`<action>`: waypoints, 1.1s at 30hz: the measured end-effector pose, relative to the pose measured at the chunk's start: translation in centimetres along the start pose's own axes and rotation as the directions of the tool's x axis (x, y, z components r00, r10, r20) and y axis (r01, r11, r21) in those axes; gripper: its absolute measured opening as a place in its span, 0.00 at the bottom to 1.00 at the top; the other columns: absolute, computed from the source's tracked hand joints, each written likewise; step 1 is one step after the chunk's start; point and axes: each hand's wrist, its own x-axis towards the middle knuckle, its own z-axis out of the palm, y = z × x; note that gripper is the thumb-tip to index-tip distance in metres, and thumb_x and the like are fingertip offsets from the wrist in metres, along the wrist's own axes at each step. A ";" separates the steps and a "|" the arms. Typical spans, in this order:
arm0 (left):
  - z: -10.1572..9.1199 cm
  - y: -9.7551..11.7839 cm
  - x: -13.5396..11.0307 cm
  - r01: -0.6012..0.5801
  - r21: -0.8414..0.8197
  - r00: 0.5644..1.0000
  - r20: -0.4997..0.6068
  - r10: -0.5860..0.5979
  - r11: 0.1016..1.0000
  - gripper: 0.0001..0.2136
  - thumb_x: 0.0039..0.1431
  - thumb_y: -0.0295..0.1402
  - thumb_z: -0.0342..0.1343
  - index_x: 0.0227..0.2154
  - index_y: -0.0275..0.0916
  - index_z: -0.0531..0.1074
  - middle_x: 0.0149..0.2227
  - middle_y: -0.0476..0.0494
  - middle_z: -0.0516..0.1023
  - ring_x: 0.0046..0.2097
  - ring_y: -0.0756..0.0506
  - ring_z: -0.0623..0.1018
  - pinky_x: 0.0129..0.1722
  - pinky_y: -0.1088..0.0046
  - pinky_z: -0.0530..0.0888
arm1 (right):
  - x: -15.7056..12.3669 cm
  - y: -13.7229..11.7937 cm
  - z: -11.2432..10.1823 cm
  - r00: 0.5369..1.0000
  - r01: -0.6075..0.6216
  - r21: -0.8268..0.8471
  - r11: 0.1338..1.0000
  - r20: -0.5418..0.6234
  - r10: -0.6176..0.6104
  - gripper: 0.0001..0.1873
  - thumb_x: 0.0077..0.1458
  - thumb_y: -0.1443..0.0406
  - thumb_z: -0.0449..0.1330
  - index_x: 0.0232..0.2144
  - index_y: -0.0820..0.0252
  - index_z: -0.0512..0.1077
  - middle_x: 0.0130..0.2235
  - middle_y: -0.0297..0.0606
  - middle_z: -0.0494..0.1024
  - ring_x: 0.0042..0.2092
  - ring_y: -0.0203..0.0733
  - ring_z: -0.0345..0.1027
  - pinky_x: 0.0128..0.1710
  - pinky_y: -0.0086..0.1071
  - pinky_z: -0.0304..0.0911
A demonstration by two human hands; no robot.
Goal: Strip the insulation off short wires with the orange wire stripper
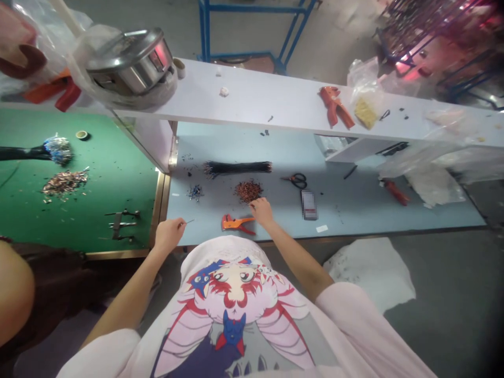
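My left hand [168, 234] is closed in a pinch on a thin wire whose tip sticks out to the right, near the table's front edge. My right hand [261, 211] reaches with fingers curled down to the near edge of a small pile of copper-coloured terminals [248, 190]; whether it holds one is hidden. An orange crimping tool [237, 224] lies on the pale blue table [354, 210] between my hands. A bundle of black wires [238, 167] lies behind the pile.
Black scissors [296, 180], a small flat device [309, 204] and red pliers [395, 192] lie to the right. The white shelf [275, 100] carries orange cutters [334, 106], bags and a metal pot [132, 62]. Left, a green table [118, 173] bears terminals and tools; another person's arm [13, 291] shows.
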 end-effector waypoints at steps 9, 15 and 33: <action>0.9 3.0 -2.0 0.105 -0.383 0.994 0.049 -0.093 0.918 0.11 0.56 0.39 0.47 0.34 0.41 0.73 0.31 0.47 0.78 0.35 0.45 0.75 0.35 0.73 0.65 | 2.8 -4.6 3.2 0.973 0.189 -0.033 0.981 0.139 -0.183 0.22 0.55 0.72 0.50 0.52 0.60 0.66 0.53 0.48 0.68 0.52 0.47 0.57 0.47 0.37 0.53; 1.3 2.9 -2.8 0.162 -0.464 0.987 0.066 -0.148 0.871 0.12 0.55 0.39 0.48 0.34 0.40 0.73 0.30 0.45 0.77 0.35 0.45 0.75 0.37 0.71 0.67 | 2.2 -3.8 2.4 0.956 0.240 -0.008 0.971 0.177 -0.235 0.21 0.53 0.75 0.48 0.49 0.67 0.68 0.54 0.55 0.65 0.57 0.56 0.47 0.51 0.47 0.47; -3.3 10.7 -1.3 -0.059 -0.781 0.976 -0.177 -0.129 0.621 0.07 0.50 0.37 0.56 0.26 0.38 0.74 0.29 0.47 0.77 0.34 0.47 0.74 0.39 0.71 0.69 | -5.0 -10.5 -6.0 0.992 0.104 0.942 0.318 -0.076 -0.100 0.11 0.53 0.57 0.57 0.36 0.58 0.69 0.30 0.34 0.71 0.30 0.35 0.65 0.31 0.29 0.62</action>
